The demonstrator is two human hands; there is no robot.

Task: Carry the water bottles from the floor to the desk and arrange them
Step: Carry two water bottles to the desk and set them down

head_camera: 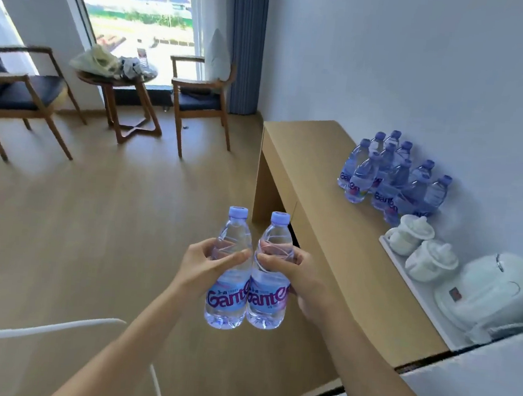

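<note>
Two clear plastic water bottles with lilac caps, left [229, 268] and right [270, 270], upright, side by side, touching, above the wooden floor [92, 213]. Left hand [206, 264] grips one, right hand [294, 274] the other. Beside them: light wood surface [317, 203], carrying a bottle cluster [390, 175].

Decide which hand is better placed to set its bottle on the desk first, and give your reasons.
The right hand, probably. Its bottle is on the side nearer the desk, where the other bottles stand by the wall. The left hand and its bottle would have to cross over.
</note>
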